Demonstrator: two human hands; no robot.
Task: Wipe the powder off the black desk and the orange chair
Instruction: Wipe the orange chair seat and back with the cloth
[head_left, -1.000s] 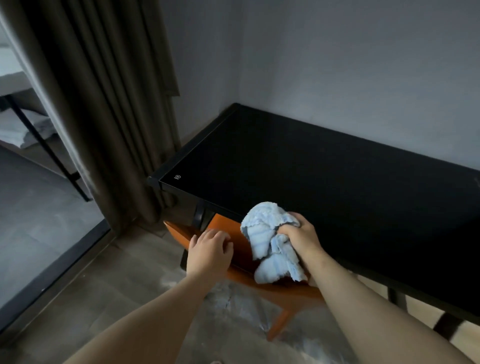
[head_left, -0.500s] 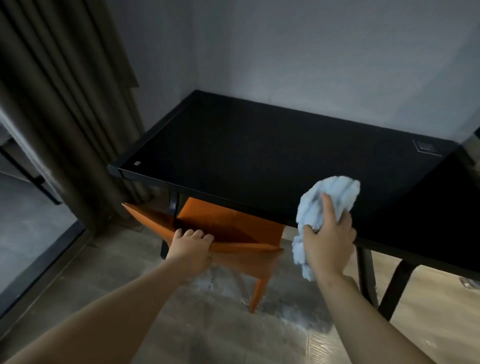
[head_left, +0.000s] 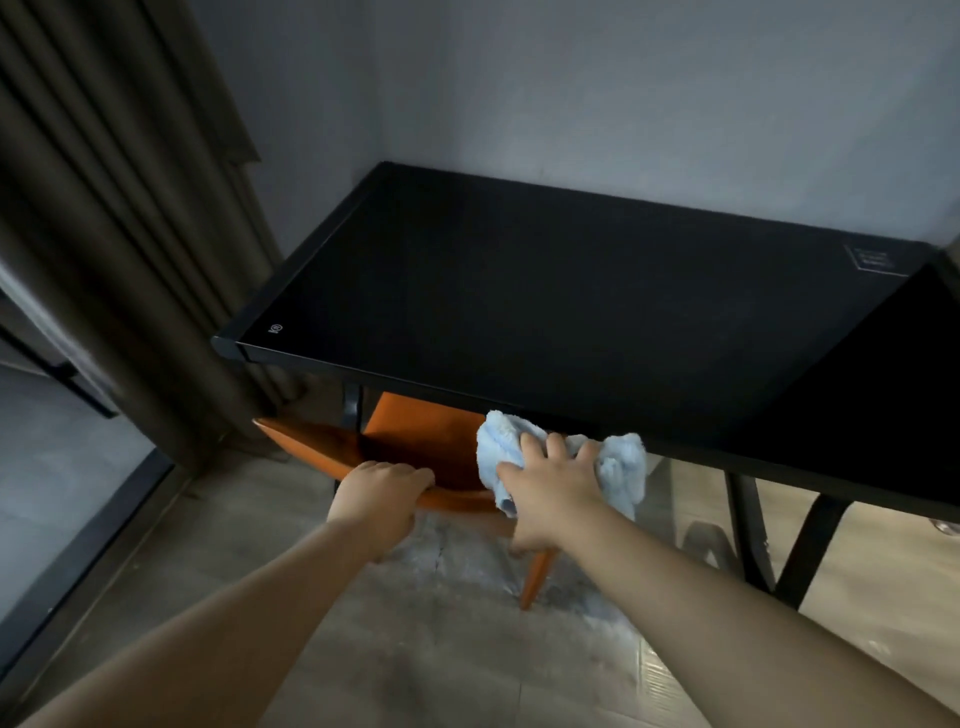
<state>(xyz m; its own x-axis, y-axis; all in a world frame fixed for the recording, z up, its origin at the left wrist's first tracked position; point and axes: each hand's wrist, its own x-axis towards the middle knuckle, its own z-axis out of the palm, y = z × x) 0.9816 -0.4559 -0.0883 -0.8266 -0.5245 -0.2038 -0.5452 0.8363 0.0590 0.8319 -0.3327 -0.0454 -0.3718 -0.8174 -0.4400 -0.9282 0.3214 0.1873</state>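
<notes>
While the black desk (head_left: 571, 322) sits boxed into the corner, wall (head_left: 623, 104) behind and curtain (head_left: 104, 208) to its left, the orange chair (head_left: 415, 436) is tucked under its front edge. The left hand (head_left: 382, 486) grips the chair's near rim, fingers (head_left: 410, 471) curled over it. The right hand (head_left: 550, 486) presses a rumpled pale-blue cloth (head_left: 621, 467) with spread fingers against the desk's front edge, just right of the chair.
</notes>
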